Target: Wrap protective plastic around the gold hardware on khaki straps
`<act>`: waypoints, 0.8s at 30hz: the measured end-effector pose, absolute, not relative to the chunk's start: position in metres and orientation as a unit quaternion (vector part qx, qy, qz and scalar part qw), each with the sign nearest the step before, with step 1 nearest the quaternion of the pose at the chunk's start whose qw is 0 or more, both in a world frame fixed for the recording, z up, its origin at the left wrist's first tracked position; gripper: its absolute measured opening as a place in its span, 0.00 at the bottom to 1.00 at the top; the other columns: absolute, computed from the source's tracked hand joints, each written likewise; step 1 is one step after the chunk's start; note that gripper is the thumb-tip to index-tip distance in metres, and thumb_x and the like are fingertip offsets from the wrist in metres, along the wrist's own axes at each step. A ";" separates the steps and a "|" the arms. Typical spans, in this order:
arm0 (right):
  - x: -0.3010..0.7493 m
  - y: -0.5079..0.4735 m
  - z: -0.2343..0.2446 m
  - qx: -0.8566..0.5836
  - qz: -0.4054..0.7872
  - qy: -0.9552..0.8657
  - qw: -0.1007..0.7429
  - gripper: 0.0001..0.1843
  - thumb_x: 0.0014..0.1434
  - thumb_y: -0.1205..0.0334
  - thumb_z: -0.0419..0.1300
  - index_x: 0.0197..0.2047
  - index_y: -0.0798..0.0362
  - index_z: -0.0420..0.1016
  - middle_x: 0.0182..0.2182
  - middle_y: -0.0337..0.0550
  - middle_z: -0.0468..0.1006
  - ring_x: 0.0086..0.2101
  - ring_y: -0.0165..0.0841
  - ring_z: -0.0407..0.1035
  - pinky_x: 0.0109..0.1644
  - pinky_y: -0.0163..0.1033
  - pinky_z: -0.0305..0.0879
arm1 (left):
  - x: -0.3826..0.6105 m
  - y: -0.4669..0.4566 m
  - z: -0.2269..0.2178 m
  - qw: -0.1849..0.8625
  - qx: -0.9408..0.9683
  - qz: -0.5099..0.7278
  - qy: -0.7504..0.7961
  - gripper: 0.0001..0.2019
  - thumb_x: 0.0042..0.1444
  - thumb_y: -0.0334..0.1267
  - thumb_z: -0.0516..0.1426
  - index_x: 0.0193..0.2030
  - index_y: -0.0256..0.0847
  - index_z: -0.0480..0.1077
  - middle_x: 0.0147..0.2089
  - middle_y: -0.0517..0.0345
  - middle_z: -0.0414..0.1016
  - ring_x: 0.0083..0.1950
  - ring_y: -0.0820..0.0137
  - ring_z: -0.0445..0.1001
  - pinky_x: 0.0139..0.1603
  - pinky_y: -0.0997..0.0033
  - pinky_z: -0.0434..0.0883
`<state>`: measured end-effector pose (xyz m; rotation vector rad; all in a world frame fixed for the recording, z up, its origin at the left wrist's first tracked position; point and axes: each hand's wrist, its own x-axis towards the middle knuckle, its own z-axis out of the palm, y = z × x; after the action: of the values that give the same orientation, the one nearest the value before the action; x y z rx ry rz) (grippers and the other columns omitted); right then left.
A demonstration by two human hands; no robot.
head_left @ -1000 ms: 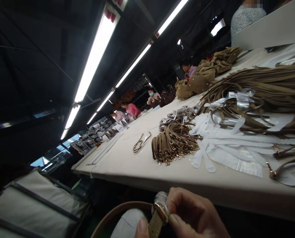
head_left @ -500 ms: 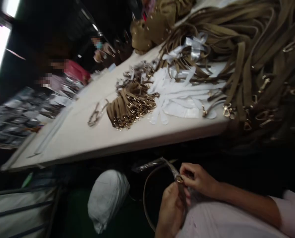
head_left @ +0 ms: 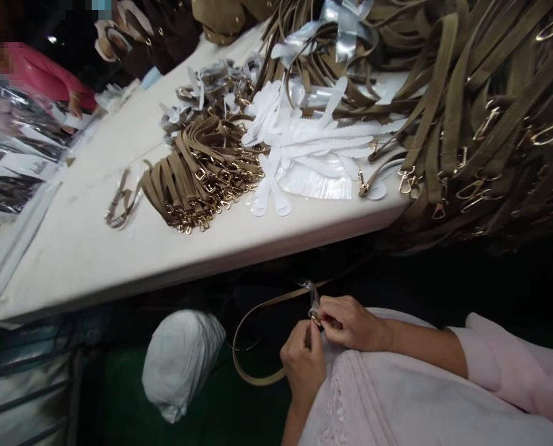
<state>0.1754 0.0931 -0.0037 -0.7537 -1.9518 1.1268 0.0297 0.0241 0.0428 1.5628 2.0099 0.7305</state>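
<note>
Both hands work in my lap, below the table edge. My left hand (head_left: 303, 364) is closed round the end of an olive strap (head_left: 252, 313) that loops out to the left. My right hand (head_left: 350, 322) pinches the strap's gold clasp (head_left: 314, 318), which has a bit of clear plastic wrap (head_left: 311, 293) on it. The two hands touch at the clasp.
The white table (head_left: 118, 248) carries a bundle of short olive straps with gold clasps (head_left: 197, 176), white plastic sleeves (head_left: 299, 148) and a heap of long straps (head_left: 480, 111) hanging over its right edge. A white bag (head_left: 181, 362) lies on the floor. Other people stand far left.
The camera has tipped down from the ceiling lights and far table toward my lap. My hands keep hold of the strap and clasp, now lower and nearer my body.
</note>
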 end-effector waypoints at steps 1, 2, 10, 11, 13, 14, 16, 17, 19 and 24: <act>0.176 0.094 -0.005 -0.307 0.455 -0.753 0.364 0.06 0.55 0.73 0.52 0.29 0.53 0.64 0.25 0.35 0.64 0.24 0.26 0.58 0.28 0.33 0.54 | 0.031 0.025 0.039 0.210 0.599 0.269 0.725 0.13 0.65 0.36 0.52 0.31 0.38 0.73 0.27 0.59 0.74 0.28 0.73 0.70 0.31 0.74 0.63; 0.176 0.094 -0.007 -0.324 0.473 -0.738 0.356 0.06 0.56 0.72 0.53 0.30 0.53 0.65 0.25 0.35 0.65 0.25 0.26 0.59 0.28 0.33 0.55 | 0.033 0.026 0.037 0.187 0.617 0.273 0.714 0.13 0.65 0.35 0.51 0.32 0.38 0.73 0.28 0.59 0.75 0.29 0.73 0.72 0.32 0.74 0.64; 0.177 0.105 0.003 -0.380 0.536 -0.649 0.384 0.05 0.59 0.67 0.60 0.39 0.54 0.75 0.33 0.42 0.73 0.30 0.28 0.69 0.34 0.32 0.69 | 0.027 0.035 0.035 0.130 0.694 0.265 0.657 0.10 0.65 0.29 0.51 0.36 0.37 0.73 0.29 0.58 0.75 0.29 0.73 0.74 0.32 0.75 0.69; 0.177 0.106 0.004 -0.385 0.535 -0.650 0.377 0.04 0.59 0.67 0.60 0.38 0.54 0.76 0.33 0.42 0.74 0.29 0.28 0.70 0.34 0.32 0.69 | 0.026 0.035 0.035 0.114 0.706 0.257 0.650 0.10 0.65 0.28 0.51 0.37 0.37 0.73 0.28 0.58 0.74 0.29 0.73 0.74 0.31 0.75 0.68; 0.177 0.107 0.005 -0.407 0.541 -0.648 0.350 0.05 0.58 0.68 0.60 0.35 0.54 0.78 0.30 0.41 0.76 0.29 0.29 0.71 0.33 0.32 0.68 | 0.025 0.036 0.034 0.078 0.728 0.242 0.636 0.09 0.64 0.27 0.51 0.39 0.35 0.73 0.28 0.57 0.74 0.28 0.72 0.74 0.30 0.75 0.68; 0.177 0.107 0.005 -0.420 0.546 -0.643 0.334 0.05 0.58 0.69 0.60 0.34 0.54 0.78 0.29 0.41 0.77 0.28 0.29 0.72 0.32 0.32 0.67 | 0.024 0.036 0.034 0.060 0.739 0.236 0.628 0.08 0.64 0.26 0.51 0.41 0.35 0.72 0.29 0.57 0.74 0.28 0.72 0.74 0.30 0.74 0.68; 0.178 0.107 0.005 -0.439 0.553 -0.636 0.310 0.07 0.56 0.71 0.59 0.31 0.55 0.79 0.27 0.40 0.78 0.27 0.29 0.72 0.31 0.31 0.66 | 0.023 0.036 0.033 0.034 0.754 0.224 0.617 0.08 0.64 0.26 0.52 0.43 0.34 0.72 0.29 0.58 0.73 0.28 0.72 0.73 0.29 0.74 0.67; 0.178 0.107 0.005 -0.444 0.560 -0.630 0.303 0.07 0.56 0.71 0.59 0.31 0.55 0.79 0.27 0.40 0.78 0.27 0.29 0.72 0.31 0.31 0.66 | 0.022 0.036 0.033 0.029 0.759 0.219 0.612 0.08 0.64 0.25 0.52 0.44 0.35 0.71 0.28 0.58 0.73 0.27 0.73 0.72 0.29 0.74 0.67; 0.178 0.106 0.004 -0.450 0.583 -0.608 0.297 0.07 0.56 0.70 0.59 0.32 0.55 0.79 0.28 0.40 0.79 0.28 0.30 0.73 0.31 0.31 0.67 | 0.022 0.036 0.033 0.030 0.766 0.214 0.606 0.07 0.63 0.25 0.53 0.43 0.35 0.71 0.28 0.59 0.71 0.27 0.72 0.71 0.28 0.73 0.66; 0.179 0.106 -0.001 -0.462 0.633 -0.555 0.279 0.05 0.54 0.67 0.61 0.33 0.56 0.79 0.26 0.40 0.79 0.27 0.30 0.72 0.29 0.30 0.65 | 0.021 0.037 0.034 0.044 0.778 0.197 0.595 0.08 0.65 0.26 0.51 0.43 0.35 0.71 0.27 0.59 0.70 0.26 0.72 0.69 0.28 0.73 0.64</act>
<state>0.1785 0.1064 -0.0009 -1.2386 -1.4889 1.6971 0.0212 0.0368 0.0342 2.3785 1.8181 0.6037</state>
